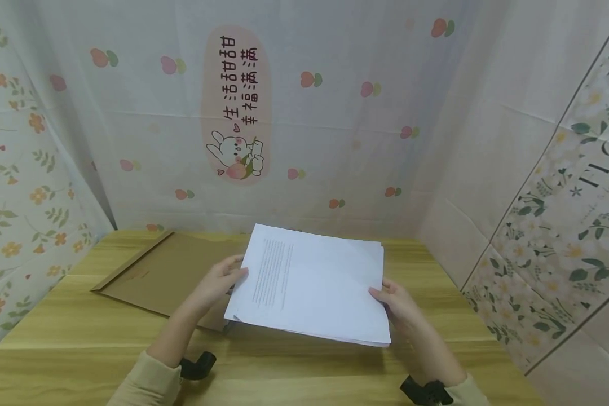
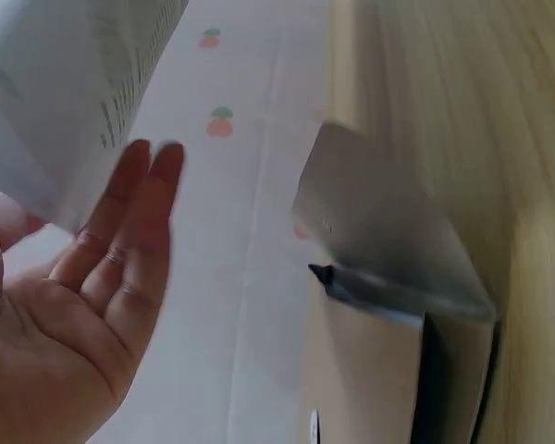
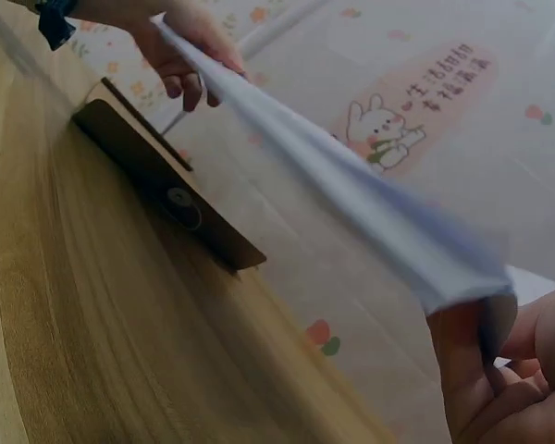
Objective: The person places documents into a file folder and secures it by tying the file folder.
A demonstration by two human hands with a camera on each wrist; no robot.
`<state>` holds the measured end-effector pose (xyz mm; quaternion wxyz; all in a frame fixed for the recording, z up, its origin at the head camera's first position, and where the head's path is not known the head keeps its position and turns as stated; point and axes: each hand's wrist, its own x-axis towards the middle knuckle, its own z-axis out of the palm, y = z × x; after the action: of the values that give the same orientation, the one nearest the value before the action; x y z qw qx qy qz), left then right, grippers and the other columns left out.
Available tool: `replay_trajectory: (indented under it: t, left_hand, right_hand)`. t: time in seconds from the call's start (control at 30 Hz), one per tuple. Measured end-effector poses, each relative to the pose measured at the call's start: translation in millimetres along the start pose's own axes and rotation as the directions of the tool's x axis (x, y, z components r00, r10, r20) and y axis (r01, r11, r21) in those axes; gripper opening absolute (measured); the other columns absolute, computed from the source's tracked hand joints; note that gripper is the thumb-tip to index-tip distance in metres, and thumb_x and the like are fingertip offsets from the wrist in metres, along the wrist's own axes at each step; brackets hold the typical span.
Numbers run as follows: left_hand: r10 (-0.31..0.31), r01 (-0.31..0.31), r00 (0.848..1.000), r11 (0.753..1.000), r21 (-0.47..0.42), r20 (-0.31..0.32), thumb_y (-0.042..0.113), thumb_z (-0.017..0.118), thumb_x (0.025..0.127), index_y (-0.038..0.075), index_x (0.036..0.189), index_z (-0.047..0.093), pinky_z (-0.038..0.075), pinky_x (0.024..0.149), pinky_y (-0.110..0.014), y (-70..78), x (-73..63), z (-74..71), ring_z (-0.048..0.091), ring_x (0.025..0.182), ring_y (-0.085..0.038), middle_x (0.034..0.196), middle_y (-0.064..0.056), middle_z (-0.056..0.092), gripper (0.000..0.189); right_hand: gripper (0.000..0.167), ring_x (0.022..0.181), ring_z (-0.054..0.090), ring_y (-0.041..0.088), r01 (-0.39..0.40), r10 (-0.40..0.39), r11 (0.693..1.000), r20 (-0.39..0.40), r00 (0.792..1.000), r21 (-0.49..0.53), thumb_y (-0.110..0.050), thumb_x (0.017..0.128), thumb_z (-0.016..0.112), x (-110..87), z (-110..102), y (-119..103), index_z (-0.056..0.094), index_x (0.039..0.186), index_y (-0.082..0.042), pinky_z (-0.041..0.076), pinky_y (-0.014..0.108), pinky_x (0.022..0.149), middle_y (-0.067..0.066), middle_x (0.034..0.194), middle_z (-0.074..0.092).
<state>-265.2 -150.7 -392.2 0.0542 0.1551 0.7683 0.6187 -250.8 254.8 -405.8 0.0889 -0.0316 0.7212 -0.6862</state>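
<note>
A yellowish-brown tabletop (image 1: 294,372) with streaked wood grain spreads below the two-handed grip, running out past the right hand (image 1: 398,304) and well past the left hand (image 1: 218,285); its far edge lies beyond both. Directly on it — left of the left hand's grip and reaching partly beneath it — lies a flat, rectangular pouch (image 1: 157,276) of brown, stiff paper. A narrow strip (image 1: 132,261) edges the pouch's side farthest from the grip. Nearest the left hand, its flap (image 2: 379,203) stands raised, and a small round disc (image 3: 178,196) shows on the pouch.
</note>
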Motion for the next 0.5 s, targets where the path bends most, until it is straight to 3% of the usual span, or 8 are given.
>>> replay_trajectory:
  t: [0.1,0.17,0.27,0.33,0.5]
  left_hand:
    - [0.029,-0.030,0.999,0.999,0.041,0.013,0.022,0.042,0.104,-0.006,0.138,0.042,0.052,0.081,-0.044,-3.2,-0.2,-3.9,0.063,0.095,-0.030,0.113,-0.020,0.061,0.044]
    - [0.051,-0.051,0.999,0.992,0.117,0.006,0.021,0.039,0.105,-0.007,0.134,0.046,0.049,0.088,-0.047,-6.3,-0.7,-5.2,0.059,0.105,-0.034,0.119,-0.022,0.059,0.041]
    - [0.080,-0.076,0.997,0.947,0.313,-0.001,0.018,0.038,0.104,-0.005,0.130,0.053,0.042,0.097,-0.051,-11.8,-3.8,-6.8,0.052,0.118,-0.038,0.126,-0.021,0.057,0.038]
    - [0.097,-0.092,0.995,0.890,0.446,0.012,0.015,0.042,0.101,-0.003,0.128,0.056,0.039,0.098,-0.055,-16.0,-6.8,-7.2,0.048,0.121,-0.040,0.128,-0.021,0.056,0.035]
    - [0.115,-0.134,0.991,0.704,0.698,0.074,0.017,0.063,0.089,0.001,0.127,0.059,0.042,0.093,-0.059,-25.8,-13.2,-4.8,0.050,0.117,-0.044,0.128,-0.022,0.054,0.041]
  right_hand:
    - [0.058,0.089,0.065,0.019,-0.033,0.032,0.998,0.019,0.999,0.061,-0.012,0.098,0.053,0.8,-3,3,0.025,0.145,0.009,0.054,0.033,0.076,0.006,0.102,0.066]
    - [0.058,0.089,0.064,0.019,-0.052,0.051,0.995,0.009,0.999,0.090,-0.012,0.098,0.054,1.8,-3,5,0.026,0.144,0.009,0.054,0.032,0.076,0.005,0.100,0.065]
    - [0.058,0.089,0.064,0.018,-0.073,0.075,0.992,-0.012,0.997,0.107,-0.012,0.097,0.054,3.9,-3,9,0.027,0.144,0.009,0.053,0.032,0.076,0.004,0.100,0.065]
    - [0.058,0.089,0.063,0.018,-0.079,0.082,0.992,-0.026,0.996,0.099,-0.012,0.097,0.054,5.2,-3,12,0.027,0.144,0.009,0.053,0.031,0.076,0.005,0.101,0.064]
    - [0.060,0.093,0.061,0.018,-0.070,0.072,0.997,-0.042,0.997,0.040,-0.014,0.098,0.053,7.0,-3,18,0.025,0.145,0.009,0.052,0.030,0.079,0.011,0.113,0.059]
